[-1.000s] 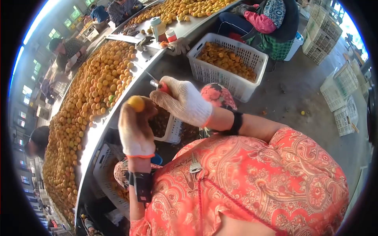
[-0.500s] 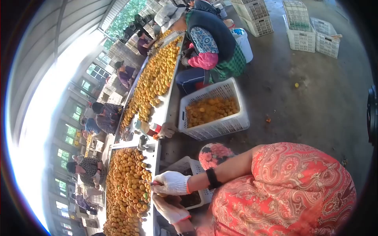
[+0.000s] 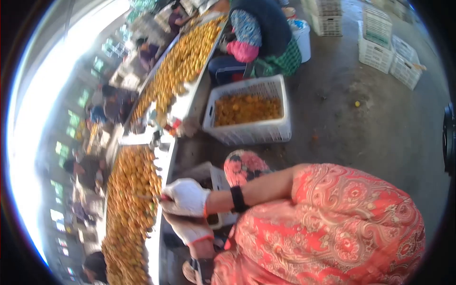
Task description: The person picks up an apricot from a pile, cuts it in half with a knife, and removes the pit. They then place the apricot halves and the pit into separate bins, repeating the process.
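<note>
My right hand (image 3: 186, 197), in a white glove with a black band on the wrist, is closed around a small knife (image 3: 151, 196). Its thin blade points at the apricots (image 3: 130, 190) heaped on the table beside it. Just below, and close against it in the picture, is my left hand (image 3: 189, 230), also gloved in white with bare fingertips. The left fingers look curled; what they hold, if anything, is hidden and blurred. Under the hands stands a white crate (image 3: 222, 183), partly covered by my arms.
A white crate (image 3: 247, 135) of orange fruit pieces sits on the floor beyond my arm. Near it a co-worker (image 3: 266, 33) sits at the long fruit-covered table (image 3: 192, 92). Stacked crates (image 3: 375, 52) stand farther back, and more people work across the table.
The whole view has shifted, so the table, crates and my hands appear farther left and higher. Both hands stay close together, with the knife still in the right one.
</note>
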Demonstrator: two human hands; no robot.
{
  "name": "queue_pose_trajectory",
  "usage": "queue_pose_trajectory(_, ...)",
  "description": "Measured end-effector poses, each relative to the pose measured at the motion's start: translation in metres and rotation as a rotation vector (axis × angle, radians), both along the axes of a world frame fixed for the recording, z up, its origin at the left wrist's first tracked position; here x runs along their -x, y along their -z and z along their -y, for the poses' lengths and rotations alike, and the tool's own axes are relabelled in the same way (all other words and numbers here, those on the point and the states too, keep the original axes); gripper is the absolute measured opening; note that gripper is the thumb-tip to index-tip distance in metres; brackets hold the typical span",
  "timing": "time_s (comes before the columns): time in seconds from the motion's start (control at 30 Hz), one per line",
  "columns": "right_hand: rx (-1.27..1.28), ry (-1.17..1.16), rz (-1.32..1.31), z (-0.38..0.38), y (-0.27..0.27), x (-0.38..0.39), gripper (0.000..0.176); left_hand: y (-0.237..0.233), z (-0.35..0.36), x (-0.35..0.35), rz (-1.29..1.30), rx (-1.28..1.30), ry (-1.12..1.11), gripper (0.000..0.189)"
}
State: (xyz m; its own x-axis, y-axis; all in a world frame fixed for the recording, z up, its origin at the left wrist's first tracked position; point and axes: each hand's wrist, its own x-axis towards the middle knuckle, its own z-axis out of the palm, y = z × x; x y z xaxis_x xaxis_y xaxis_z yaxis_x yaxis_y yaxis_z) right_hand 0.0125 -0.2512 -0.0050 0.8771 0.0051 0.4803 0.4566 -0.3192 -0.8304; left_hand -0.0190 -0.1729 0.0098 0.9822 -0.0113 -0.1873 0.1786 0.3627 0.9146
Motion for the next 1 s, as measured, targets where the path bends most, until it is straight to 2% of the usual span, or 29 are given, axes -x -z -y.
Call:
queue_pose_trajectory(0.2,0.181,0.012,0.164,-0.006,-0.001,0.008,0.018,-0.001,-0.019,0.002,-0.208,0.042,-0.171,0.064)
queue_pose_trajectory(0.37,0.204,-0.078,0.248,-0.006,0.01,0.007,0.022,0.01,-0.017,0.029,-0.32,0.1,-0.153,0.073)
queue_pose_trajectory(0.4,0.211,-0.103,0.252,-0.004,0.01,0.009,0.022,0.01,-0.018,0.03,-0.34,0.094,-0.146,0.067)
queue_pose_trajectory(0.47,0.204,-0.155,0.246,-0.001,0.013,0.009,0.021,0.017,-0.032,0.029,-0.373,0.221,0.027,0.061)
queue_pose_trajectory(0.6,0.241,-0.196,0.308,0.007,0.021,0.011,0.02,0.026,-0.033,0.035,-0.448,0.233,0.033,0.057)
queue_pose_trajectory(0.7,0.264,-0.32,0.495,0.014,0.027,0.001,0.018,0.051,-0.051,0.028,-0.297,0.474,0.429,0.059)
queue_pose_trajectory(0.73,0.261,-0.323,0.488,0.012,0.032,-0.002,0.018,0.051,-0.052,0.028,-0.304,0.475,0.425,0.059)
queue_pose_trajectory(0.8,0.026,-0.308,0.275,0.004,0.041,-0.012,0.017,0.046,-0.055,0.022,-0.29,0.541,0.516,0.054)
queue_pose_trajectory(0.83,-0.176,-0.399,0.03,0.003,0.041,-0.015,0.022,0.031,-0.04,0.022,-0.37,0.406,0.252,0.049)
queue_pose_trajectory(0.87,-0.471,-0.464,-0.105,0.001,0.042,-0.016,0.024,0.032,-0.044,0.02,-0.372,0.406,0.243,0.049)
queue_pose_trajectory(0.93,-0.655,-0.378,-0.447,0.003,0.037,-0.017,0.025,0.033,-0.057,0.013,-0.157,0.453,0.549,0.043)
queue_pose_trajectory(0.97,-0.651,-0.383,-0.443,0.006,0.034,-0.017,0.025,0.035,-0.063,0.008,-0.182,0.557,0.567,0.037)
queue_pose_trajectory(1.0,-0.701,-0.373,-0.394,0.009,0.032,-0.015,0.02,0.036,-0.065,0.005,-0.175,0.556,0.567,0.037)
